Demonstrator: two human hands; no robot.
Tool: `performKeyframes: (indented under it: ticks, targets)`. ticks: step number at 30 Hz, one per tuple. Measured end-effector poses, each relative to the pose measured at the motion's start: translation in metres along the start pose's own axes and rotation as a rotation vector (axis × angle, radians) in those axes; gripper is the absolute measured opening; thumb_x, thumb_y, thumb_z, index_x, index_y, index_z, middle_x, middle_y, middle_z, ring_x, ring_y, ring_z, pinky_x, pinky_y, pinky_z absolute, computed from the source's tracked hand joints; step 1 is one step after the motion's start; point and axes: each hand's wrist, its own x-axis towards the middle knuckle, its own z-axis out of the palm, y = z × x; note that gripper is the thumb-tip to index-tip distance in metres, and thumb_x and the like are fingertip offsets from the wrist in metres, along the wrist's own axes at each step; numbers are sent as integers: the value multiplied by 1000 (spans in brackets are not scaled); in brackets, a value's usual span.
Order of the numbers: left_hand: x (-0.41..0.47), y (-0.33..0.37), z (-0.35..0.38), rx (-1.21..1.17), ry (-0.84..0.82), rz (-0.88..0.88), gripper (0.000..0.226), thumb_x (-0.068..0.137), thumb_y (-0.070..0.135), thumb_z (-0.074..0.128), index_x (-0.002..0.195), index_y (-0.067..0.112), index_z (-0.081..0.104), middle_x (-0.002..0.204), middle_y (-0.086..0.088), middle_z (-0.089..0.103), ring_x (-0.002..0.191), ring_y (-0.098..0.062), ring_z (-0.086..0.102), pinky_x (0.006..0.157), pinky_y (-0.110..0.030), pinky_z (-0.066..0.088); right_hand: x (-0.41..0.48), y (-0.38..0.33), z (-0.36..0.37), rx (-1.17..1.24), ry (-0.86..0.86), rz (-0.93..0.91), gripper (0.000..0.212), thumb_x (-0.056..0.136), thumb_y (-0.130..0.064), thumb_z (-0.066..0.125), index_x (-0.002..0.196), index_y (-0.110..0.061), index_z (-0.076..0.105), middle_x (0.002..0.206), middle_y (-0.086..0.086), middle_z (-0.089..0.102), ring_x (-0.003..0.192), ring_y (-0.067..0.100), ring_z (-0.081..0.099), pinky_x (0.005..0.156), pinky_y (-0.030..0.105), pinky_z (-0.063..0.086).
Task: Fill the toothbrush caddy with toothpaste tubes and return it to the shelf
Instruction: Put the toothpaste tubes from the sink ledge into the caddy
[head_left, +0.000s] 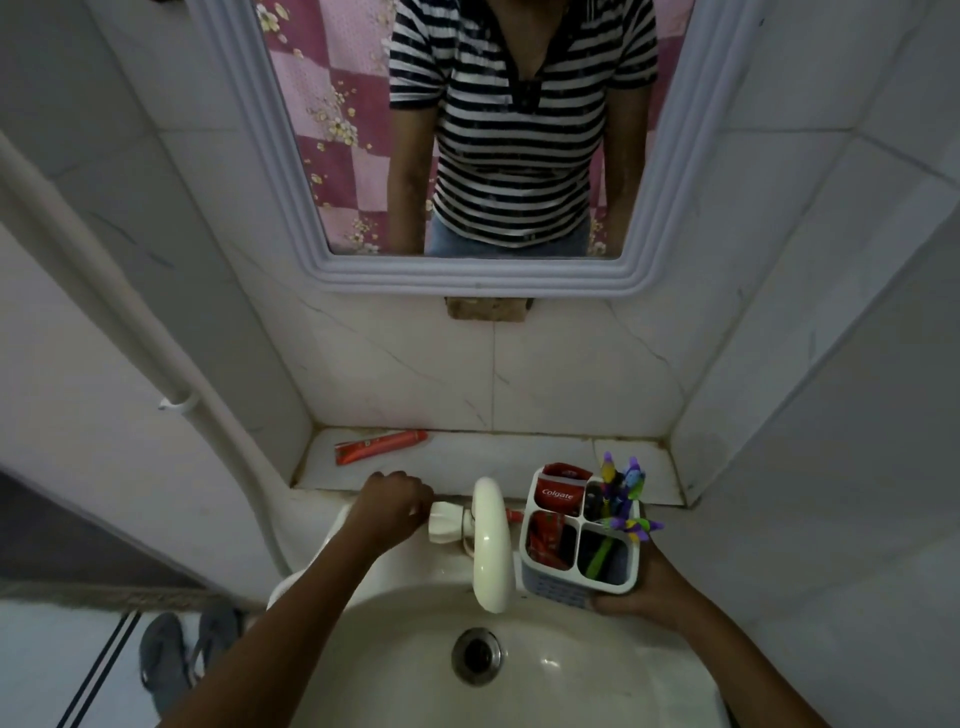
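My right hand (652, 590) grips a white four-compartment caddy (550, 584) from below, holding it above the right side of the basin. Red Colgate toothpaste tubes (558, 493) stand in its two left compartments. Purple, yellow and green toothbrushes (621, 499) fill the right ones. One more red toothpaste tube (382, 446) lies flat on the tiled shelf (498, 457) at the back left. My left hand (392, 506) is a closed fist at the shelf's front edge, beside the white tap knob (444, 522); nothing is visible in it.
A white curved tap spout (491, 545) rises between my hands over the basin (415, 665) with its drain (476, 656). A mirror (467, 130) hangs above the shelf. Grey slippers (182, 654) lie on the floor at the lower left. A white pipe (130, 322) runs down the left wall.
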Motion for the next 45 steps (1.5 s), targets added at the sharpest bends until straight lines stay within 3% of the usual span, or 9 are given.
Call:
performKeyframes:
  ticks: [8,14,18,22,30,33,38,41,45]
  targets:
    - [-2,-4,-48,-360,366,-109,12,87,8,62,91,19,64,86,4,72,69,-9,61,59,-19,47,0,-2,-4,-101,-26,36,78,54,-8,91,117,-14,46,100,-12,59,87,-21,59,76,3,51]
    - [-10,46,-140,-589,602,100,8,91,8,58,93,13,64,85,6,71,73,-5,65,66,-7,45,0,2,-1,-135,29,11,82,50,-10,90,120,-18,47,115,1,64,110,2,61,99,32,53]
    - [-12,87,-169,-558,433,275,9,91,12,59,95,19,64,88,12,70,77,0,67,70,-9,51,-1,3,-1,-132,69,-1,96,43,-22,89,126,-9,42,121,6,62,115,16,59,98,38,53]
    - [-4,116,-156,-403,189,347,12,90,14,60,97,21,66,90,8,75,78,-4,69,73,-21,57,-3,-3,-2,-99,51,12,98,42,-24,87,128,-7,42,121,6,62,113,13,60,85,13,52]
    - [1,123,-125,-305,0,325,16,85,30,66,99,29,74,100,10,75,83,-3,68,75,-27,57,-3,-8,2,-47,39,12,82,45,-15,85,114,-19,41,107,-6,60,96,-15,59,77,2,48]
    - [7,98,-126,-496,60,199,15,87,31,64,101,28,71,101,13,73,84,0,65,76,-22,54,1,1,1,-3,21,15,74,52,8,84,108,-16,41,93,-9,68,90,-17,61,74,2,48]
    - [20,-3,-66,-472,243,-175,16,89,23,62,102,24,72,101,2,73,91,-19,68,74,-28,54,0,6,-1,-66,16,-10,86,48,-9,87,118,-14,38,107,-36,64,101,-12,60,79,3,49]
    - [17,-61,-21,-227,61,-250,52,87,16,48,131,44,52,131,4,59,113,-23,58,87,-37,53,4,10,0,-58,30,9,87,51,9,86,118,-16,37,102,-21,69,98,-18,58,77,1,48]
    - [13,-94,14,-139,70,-343,63,81,13,67,140,10,46,141,-18,51,129,-35,48,103,-51,41,9,20,-2,-120,37,32,90,46,-10,89,121,-5,40,106,-7,68,101,-10,61,81,11,53]
